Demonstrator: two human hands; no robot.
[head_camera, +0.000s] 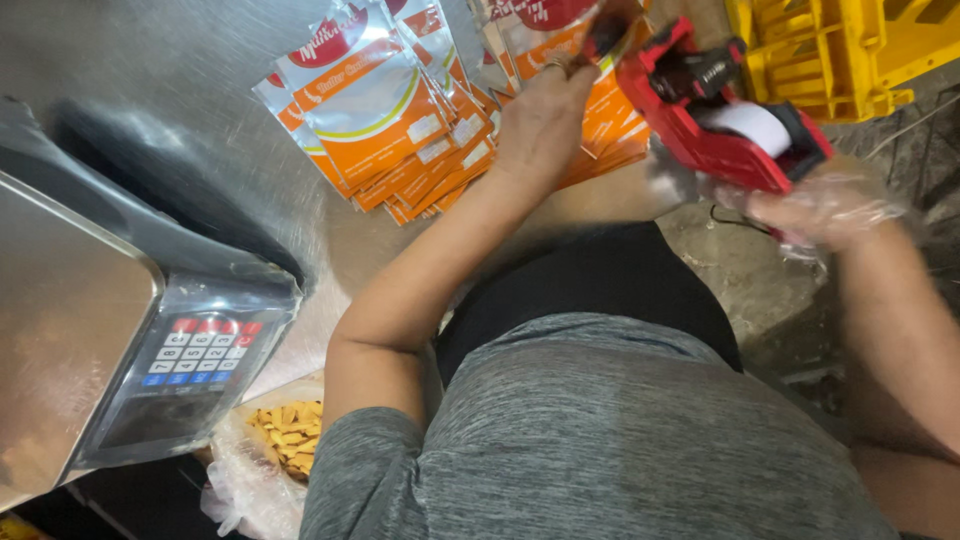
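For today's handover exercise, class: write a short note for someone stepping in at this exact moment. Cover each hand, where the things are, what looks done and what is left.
Left hand: resting on the fanned pile of orange and silver pouches on the metal table, fingers on the top one.
Right hand: in a thin plastic glove, gripping the red label gun, its nose at the pouch under the left hand.
Nearby: scale at left, open bag of yellow snacks below it.
Done: cannot tell which pouches carry new labels.
Left: probably the rest of the pile.

The table (180, 90) is brushed, dull-shining metal. At twelve o'clock lie glossy foil pouches (380, 120); the label gun (720, 110) is smooth red plastic holding white paper.
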